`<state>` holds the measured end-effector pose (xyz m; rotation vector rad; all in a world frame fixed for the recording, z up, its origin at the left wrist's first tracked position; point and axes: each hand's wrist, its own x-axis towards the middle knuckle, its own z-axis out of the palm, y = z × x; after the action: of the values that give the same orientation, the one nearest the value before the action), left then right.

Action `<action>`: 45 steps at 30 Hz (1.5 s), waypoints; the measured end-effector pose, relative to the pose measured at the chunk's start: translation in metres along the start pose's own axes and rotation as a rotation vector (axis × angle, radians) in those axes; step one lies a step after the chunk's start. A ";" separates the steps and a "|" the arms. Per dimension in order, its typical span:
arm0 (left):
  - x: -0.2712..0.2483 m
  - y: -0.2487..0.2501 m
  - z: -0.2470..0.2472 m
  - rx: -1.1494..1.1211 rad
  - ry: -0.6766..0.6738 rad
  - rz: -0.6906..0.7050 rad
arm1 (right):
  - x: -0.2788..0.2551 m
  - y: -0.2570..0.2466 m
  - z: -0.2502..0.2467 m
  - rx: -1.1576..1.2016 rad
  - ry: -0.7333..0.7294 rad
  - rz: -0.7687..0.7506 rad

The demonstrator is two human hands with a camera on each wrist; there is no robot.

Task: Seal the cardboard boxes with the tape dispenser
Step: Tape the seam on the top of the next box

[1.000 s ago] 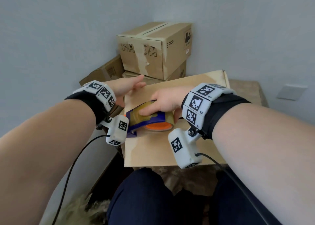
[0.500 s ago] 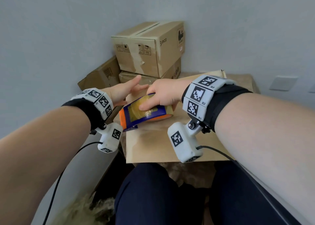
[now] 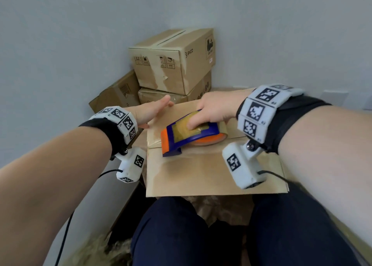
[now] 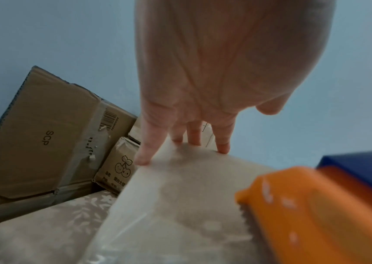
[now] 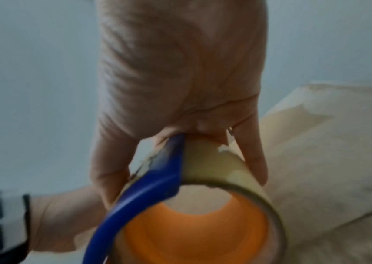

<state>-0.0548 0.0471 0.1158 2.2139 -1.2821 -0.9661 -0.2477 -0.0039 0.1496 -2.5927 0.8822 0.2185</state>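
On the cardboard box [image 3: 211, 171] lid, your right hand [image 3: 216, 109] grips the tape dispenser [image 3: 189, 133], fingers curled around it. Your left hand [image 3: 150, 112] rests flat at the far-left corner, fingers straight and together.

A patterned beige table [image 4: 45, 232] carries the flat cardboard box [image 3: 201, 175] up front, with three more boxes [image 3: 173, 64] stacked behind at the wall.
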 end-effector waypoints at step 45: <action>0.003 0.011 0.006 0.367 0.073 0.043 | -0.014 0.004 0.030 0.191 0.093 -0.039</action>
<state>-0.0645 0.0386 0.1176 2.4509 -1.5680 -0.6677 -0.2617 0.0137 0.1246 -2.4557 0.8399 0.0029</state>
